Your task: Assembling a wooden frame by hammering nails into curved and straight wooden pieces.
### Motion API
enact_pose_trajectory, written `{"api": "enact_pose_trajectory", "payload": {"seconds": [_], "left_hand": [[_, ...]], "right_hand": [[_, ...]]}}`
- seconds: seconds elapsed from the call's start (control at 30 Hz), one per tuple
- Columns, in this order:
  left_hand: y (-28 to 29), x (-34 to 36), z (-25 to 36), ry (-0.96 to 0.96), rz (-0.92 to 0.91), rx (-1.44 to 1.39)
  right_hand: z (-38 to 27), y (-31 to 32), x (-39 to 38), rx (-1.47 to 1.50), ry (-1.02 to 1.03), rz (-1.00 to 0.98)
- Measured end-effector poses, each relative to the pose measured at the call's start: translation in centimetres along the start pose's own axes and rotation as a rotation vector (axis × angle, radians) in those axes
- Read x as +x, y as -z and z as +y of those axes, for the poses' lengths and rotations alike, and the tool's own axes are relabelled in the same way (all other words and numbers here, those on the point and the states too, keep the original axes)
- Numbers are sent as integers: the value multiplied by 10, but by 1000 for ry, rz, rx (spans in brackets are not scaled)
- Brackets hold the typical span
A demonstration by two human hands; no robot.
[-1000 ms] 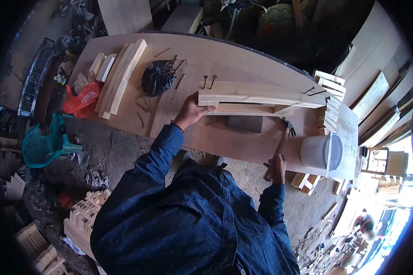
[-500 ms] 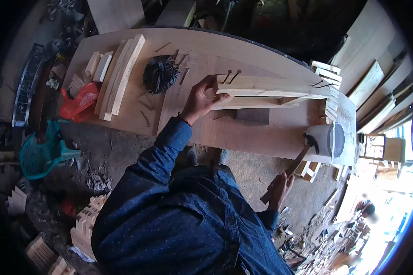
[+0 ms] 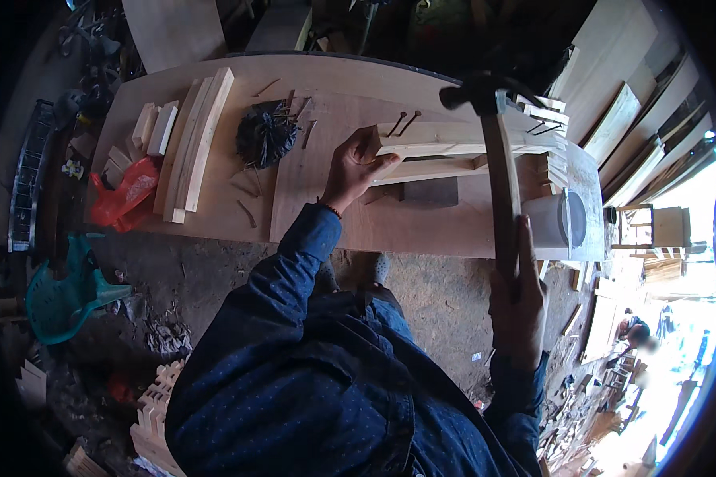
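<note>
My left hand (image 3: 356, 169) grips the left end of a wooden frame (image 3: 441, 140) made of pale slats, its thumb along the front edge. Two nails (image 3: 403, 123) stand partly driven into the top slat near that hand, and more nails (image 3: 543, 128) stick up at its far right end. In my right hand (image 3: 520, 306) is a claw hammer (image 3: 500, 171), raised upright with its dark head above the frame's right part. The hammer hides some of the slat behind it. Beneath the frame, a dark block (image 3: 429, 192) lies on the wooden table (image 3: 334, 230).
Left on the table are long wood strips (image 3: 201, 143), short blocks (image 3: 162, 127), a red plastic bag (image 3: 127, 195) and a black bag (image 3: 266, 135) with nails around it. A whitish bucket (image 3: 550, 220) stands at the right end. A teal plastic chair (image 3: 70, 290) sits on the floor, left.
My right hand has lifted the hammer from low beside the bucket to upright over the frame. The left hand keeps its hold on the frame, and the view has shifted slightly.
</note>
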State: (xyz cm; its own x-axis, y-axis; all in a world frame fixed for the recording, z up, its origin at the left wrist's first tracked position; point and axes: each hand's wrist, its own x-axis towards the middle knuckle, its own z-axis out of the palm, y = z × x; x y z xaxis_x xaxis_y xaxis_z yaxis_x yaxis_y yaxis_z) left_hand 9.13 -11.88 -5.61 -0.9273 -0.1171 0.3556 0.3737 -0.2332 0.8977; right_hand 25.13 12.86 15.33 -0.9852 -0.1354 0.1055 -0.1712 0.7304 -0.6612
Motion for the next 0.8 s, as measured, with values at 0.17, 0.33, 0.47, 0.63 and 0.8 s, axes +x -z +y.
{"api": "enact_pose_trajectory", "payload": {"seconds": [0.17, 0.33, 0.47, 0.63, 0.8], "left_hand": [[0, -1, -2, -19, -1, -22], [-2, -1, 0, -11, 15, -35], [-5, -4, 2, -38, 12, -63], [-1, -3, 4, 20, -18, 43], [-6, -5, 5, -31, 5, -85]], "right_hand": [[-11, 1, 11, -101, 139, -82], [-12, 1, 8, -118, 86, -99], [-13, -1, 6, -129, 75, -11], [-11, -5, 6, -143, 158, -112], [-12, -1, -1, -151, 105, 22]]}}
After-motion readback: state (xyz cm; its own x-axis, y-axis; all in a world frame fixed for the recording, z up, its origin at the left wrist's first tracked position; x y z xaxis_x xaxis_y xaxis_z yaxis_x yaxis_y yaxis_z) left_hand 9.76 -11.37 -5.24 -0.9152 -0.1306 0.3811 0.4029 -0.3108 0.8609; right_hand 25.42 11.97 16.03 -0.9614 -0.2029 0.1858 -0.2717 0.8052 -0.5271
